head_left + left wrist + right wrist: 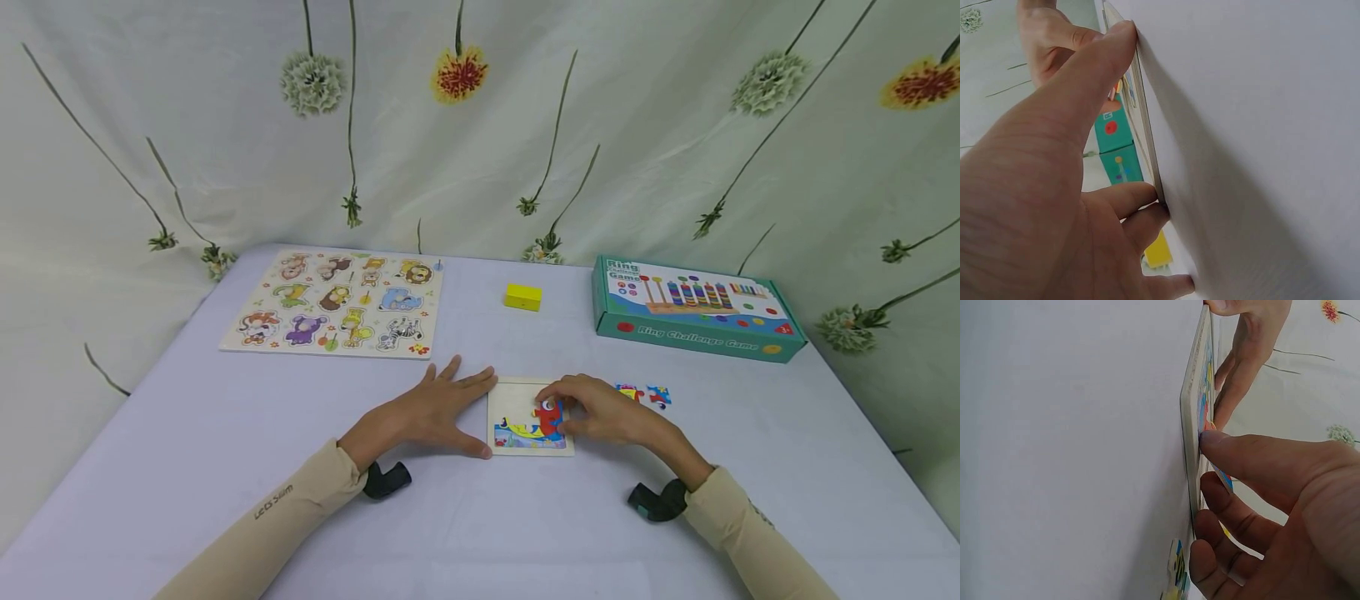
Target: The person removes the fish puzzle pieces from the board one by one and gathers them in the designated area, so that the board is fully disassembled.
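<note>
A small square wooden puzzle board [513, 390] lies in the middle of the table, its lower part filled with colourful pieces. My left hand [435, 410] has its fingers spread, with the thumb and fingertips touching the board's left edge. Over the board's right side, my right hand [603, 410] pinches a red and blue puzzle piece [1225, 477] between thumb and index finger. That piece is tilted up from the board in the right wrist view. Right of the board lie loose puzzle pieces [659, 396], partly hidden by the right hand.
An animal puzzle board [315, 304] lies at the back left. A yellow block [522, 297] is at the back middle, and a green ring game box [693, 310] stands at the back right. Behind the table hangs a flowered cloth [645, 108].
</note>
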Available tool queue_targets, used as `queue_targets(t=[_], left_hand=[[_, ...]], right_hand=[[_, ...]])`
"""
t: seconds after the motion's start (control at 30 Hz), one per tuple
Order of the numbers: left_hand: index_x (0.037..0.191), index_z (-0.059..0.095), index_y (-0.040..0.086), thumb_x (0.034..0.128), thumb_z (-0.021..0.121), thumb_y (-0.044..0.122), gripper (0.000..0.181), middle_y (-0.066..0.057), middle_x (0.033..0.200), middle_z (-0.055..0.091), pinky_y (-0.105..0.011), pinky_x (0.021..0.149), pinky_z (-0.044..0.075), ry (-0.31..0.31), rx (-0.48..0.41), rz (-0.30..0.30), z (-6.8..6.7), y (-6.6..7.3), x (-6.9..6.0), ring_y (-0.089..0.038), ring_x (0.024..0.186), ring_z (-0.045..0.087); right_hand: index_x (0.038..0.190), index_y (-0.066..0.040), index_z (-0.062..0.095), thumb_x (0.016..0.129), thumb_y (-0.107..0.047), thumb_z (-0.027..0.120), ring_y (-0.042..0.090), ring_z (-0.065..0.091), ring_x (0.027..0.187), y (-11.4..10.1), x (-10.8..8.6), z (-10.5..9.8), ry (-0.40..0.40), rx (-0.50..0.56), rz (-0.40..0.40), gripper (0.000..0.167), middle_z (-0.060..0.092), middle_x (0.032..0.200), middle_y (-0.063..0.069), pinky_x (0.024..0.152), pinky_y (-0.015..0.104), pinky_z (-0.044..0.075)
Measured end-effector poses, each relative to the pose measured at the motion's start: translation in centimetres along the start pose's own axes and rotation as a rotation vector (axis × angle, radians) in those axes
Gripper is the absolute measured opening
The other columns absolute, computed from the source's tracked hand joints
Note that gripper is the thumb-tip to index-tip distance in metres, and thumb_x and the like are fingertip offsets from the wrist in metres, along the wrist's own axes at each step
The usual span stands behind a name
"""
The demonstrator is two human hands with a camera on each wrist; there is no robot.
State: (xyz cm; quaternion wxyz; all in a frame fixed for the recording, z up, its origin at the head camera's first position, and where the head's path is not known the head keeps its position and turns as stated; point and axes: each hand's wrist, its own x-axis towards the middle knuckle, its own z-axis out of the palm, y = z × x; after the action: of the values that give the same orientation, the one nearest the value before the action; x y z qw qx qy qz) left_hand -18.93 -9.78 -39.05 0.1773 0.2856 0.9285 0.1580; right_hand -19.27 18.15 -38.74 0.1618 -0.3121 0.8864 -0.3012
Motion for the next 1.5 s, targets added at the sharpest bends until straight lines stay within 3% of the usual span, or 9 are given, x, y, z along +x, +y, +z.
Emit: queue_targets(t=[0.5, 1.03, 1.3, 1.5], left_hand=[[0.153, 0.027, 0.024, 0.0725, 0.072, 0.062, 0.099, 0.011, 0.159, 0.018, -0.059, 0.115, 0.000, 0.003, 0.019, 0.003, 0.14, -0.16, 0.20, -0.036, 0.147, -0.003], [0.153, 0.027, 0.024, 0.0730, 0.072, 0.062, 0.099, 0.011, 0.159, 0.018, -0.059, 0.115, 0.000, 0.001, 0.020, 0.006, 0.07, -0.09, 0.13, -0.036, 0.147, -0.003], [0.153, 0.027, 0.024, 0.0734, 0.072, 0.061, 0.098, 0.011, 0.159, 0.018, -0.058, 0.115, -0.001, 0.002, 0.011, 0.004, 0.04, -0.08, 0.07, -0.035, 0.147, -0.003], [0.153, 0.027, 0.023, 0.0735, 0.072, 0.060, 0.098, 0.011, 0.159, 0.018, -0.058, 0.115, 0.000, 0.002, 0.013, 0.003, -0.01, 0.00, 0.01, -0.035, 0.147, -0.003]], right_hand=[[0.126, -0.011, 0.062, 0.086, -0.011, 0.070, 0.015, 0.052, 0.089, -0.10, -0.11, -0.21, 0.038, -0.022, 0.033, 0.041, 0.061, 0.099, -0.004, 0.076, 0.027, 0.049], [0.123, -0.010, 0.062, 0.087, -0.011, 0.069, 0.015, 0.054, 0.085, -0.09, -0.29, -0.55, 0.050, 0.029, -0.010, 0.037, 0.061, 0.089, -0.005, 0.075, 0.026, 0.050], [0.125, -0.012, 0.062, 0.089, -0.011, 0.066, 0.013, 0.053, 0.078, -0.07, -0.25, -0.59, 0.056, 0.021, -0.019, 0.037, 0.056, 0.080, -0.007, 0.068, 0.022, 0.048], [0.126, -0.008, 0.061, 0.089, -0.008, 0.065, 0.013, 0.052, 0.077, 0.02, -0.27, -0.64, 0.059, 0.044, -0.029, 0.037, 0.054, 0.080, -0.005, 0.064, 0.021, 0.046]])
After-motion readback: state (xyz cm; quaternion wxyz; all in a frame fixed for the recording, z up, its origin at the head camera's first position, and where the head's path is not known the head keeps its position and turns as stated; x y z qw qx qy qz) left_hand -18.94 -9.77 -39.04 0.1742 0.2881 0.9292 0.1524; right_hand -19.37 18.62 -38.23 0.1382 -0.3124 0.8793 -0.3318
